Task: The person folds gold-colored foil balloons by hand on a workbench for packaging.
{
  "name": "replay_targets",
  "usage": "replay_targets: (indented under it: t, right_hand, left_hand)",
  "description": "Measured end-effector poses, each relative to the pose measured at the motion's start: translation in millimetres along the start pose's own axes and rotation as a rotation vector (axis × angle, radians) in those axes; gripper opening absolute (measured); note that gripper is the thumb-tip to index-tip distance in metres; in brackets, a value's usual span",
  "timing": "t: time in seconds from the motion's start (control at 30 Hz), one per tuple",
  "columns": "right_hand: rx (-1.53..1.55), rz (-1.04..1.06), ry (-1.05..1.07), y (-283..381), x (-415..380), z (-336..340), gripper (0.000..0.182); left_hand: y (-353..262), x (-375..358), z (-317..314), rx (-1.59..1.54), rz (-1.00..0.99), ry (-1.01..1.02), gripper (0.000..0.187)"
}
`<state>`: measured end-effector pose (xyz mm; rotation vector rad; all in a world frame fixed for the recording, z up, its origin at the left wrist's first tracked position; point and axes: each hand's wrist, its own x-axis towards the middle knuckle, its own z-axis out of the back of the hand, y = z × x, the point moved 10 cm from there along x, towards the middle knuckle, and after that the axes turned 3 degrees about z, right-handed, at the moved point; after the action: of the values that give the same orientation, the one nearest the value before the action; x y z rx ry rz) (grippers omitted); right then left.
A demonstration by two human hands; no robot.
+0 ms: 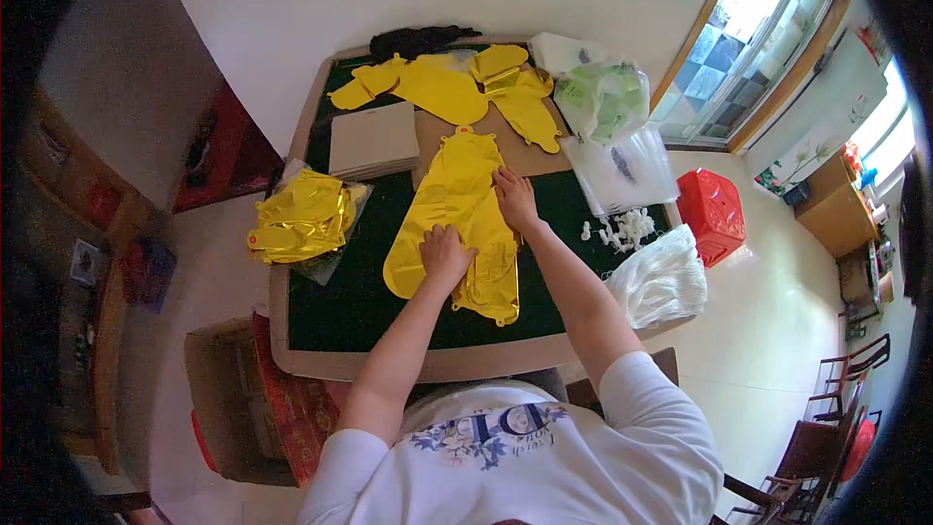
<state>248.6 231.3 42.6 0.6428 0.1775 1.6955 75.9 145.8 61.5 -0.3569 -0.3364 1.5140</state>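
A flat gold foil balloon (pixel 457 190) lies on the green table surface (pixel 340 316) in front of me. On its lower middle part rests my left hand (pixel 447 255), palm down with the fingers a little spread. My right hand (pixel 514 198) presses on the balloon's right edge, its fingers apart. Neither hand grips anything. More gold foil pieces (pixel 442 87) are spread at the far side of the table, over brown board. To the left, a bundle of folded gold foil (pixel 306 217) sits on clear plastic at the table's edge.
A stack of grey-brown cards (pixel 373 139) is at the back left. On the right are clear plastic bags (pixel 622 170), a bag with green contents (pixel 603 102), white pieces (pixel 627 229) and white string (pixel 661 277). A red stool (pixel 710 217) and an open cardboard box (pixel 233 399) stand beside the table.
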Motion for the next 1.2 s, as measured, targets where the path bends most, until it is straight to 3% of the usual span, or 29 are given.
replay_targets:
  t: [0.17, 0.23, 0.33, 0.53, 0.73, 0.97, 1.03, 1.07, 1.1, 1.17, 1.2]
  right_hand:
    - [-0.016, 0.012, -0.003, -1.3, 0.4, -0.7, 0.038]
    - [-0.008, 0.011, -0.006, -3.8, 0.8, -3.4, 0.038]
    - [-0.007, 0.013, -0.016, -5.1, 0.4, -4.7, 0.037]
    - [-0.028, 0.009, -0.008, -2.0, 1.0, -2.9, 0.036]
    - [-0.021, 0.023, -0.032, -2.4, 2.1, -4.0, 0.036]
    - [-0.103, 0.060, -0.081, 3.2, -4.2, -2.9, 0.038]
    - [-0.106, 0.062, -0.087, 5.8, -5.6, -1.0, 0.038]
    - [-0.110, 0.064, -0.094, 7.3, -6.3, 0.3, 0.039]
    - [-0.110, 0.064, -0.092, 7.2, -6.4, -0.5, 0.039]
    - [-0.124, 0.061, -0.092, 5.9, -6.1, -2.0, 0.039]
    - [-0.126, 0.058, -0.091, 6.3, -6.2, -0.7, 0.039]
  left_hand:
    - [8.2, 14.8, -21.0, 0.019, 0.046, 0.149, 0.029]
    - [15.8, 18.1, -33.0, -0.123, 0.102, 0.266, 0.028]
    - [23.7, 21.3, -25.1, -0.297, 0.130, 0.159, 0.027]
    - [35.2, 22.7, -8.7, -0.326, 0.207, 0.163, 0.040]
    - [46.2, 26.0, -13.8, -0.294, 0.217, 0.158, 0.048]
    - [34.7, 9.9, -7.2, -0.142, 0.168, 0.165, 0.043]
    - [-3.7, -3.0, 24.2, 0.077, -0.098, -0.173, 0.037]
    - [-15.2, -6.3, 8.6, -0.020, -0.194, -0.038, 0.039]
    - [-20.2, -13.5, 5.3, -0.021, -0.193, -0.037, 0.039]
    - [-63.5, -45.9, -6.6, 0.103, -0.566, -0.017, 0.046]
    - [-64.2, -48.8, -12.8, 0.102, -0.568, -0.014, 0.046]
